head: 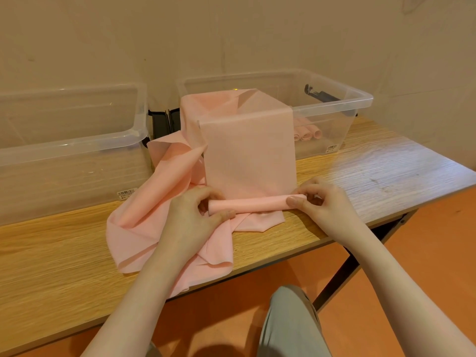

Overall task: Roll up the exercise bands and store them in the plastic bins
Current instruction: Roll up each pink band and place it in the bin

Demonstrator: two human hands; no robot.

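On the wooden table, an empty clear bin stands left. The left hand and right hand pinch the two ends of a pink band – partly rolled, its flat length draped over the right bin, where rolled bands lie.

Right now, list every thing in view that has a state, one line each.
Pink band: partly rolled, rest draped over the right bin's rim.
Roll: thin, lying on the table.
Left hand: pinches the roll's left end.
Right hand: pinches its right end.
Right bin: lidless, rolled bands inside.
Left bin: lidless.
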